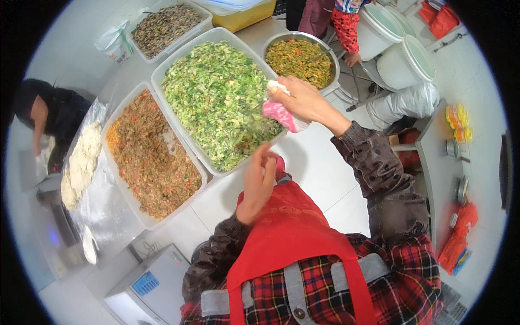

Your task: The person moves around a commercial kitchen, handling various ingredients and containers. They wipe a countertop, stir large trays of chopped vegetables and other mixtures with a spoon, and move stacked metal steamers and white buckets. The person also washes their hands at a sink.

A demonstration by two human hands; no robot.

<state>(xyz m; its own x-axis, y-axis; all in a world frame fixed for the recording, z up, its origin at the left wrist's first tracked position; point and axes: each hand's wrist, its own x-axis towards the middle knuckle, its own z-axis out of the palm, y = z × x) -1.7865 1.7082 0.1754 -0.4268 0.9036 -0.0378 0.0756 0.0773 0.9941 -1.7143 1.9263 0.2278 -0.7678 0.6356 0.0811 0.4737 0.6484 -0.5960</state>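
My right hand (302, 97) grips a pink and white cloth (283, 115) at the right edge of a large plastic tub of chopped green vegetables (215, 97). Below that tub's lower right corner my left hand (259, 183) is raised in front of my red apron (288, 227), fingers apart, with nothing seen in it. Left of the greens stands a tub of brown filling with red bits (156, 162). A steel bowl of yellow-green chopped filling (300, 59), with a utensil in it, lies beyond my right hand.
A tub of dark chopped filling (166, 28) and a yellow lidded container (243, 16) stand at the back. Dough (83, 158) lies on the floured left surface. White buckets (406, 63) stand at right, beside another person's red sleeve (346, 30). Another person (53, 118) is at far left.
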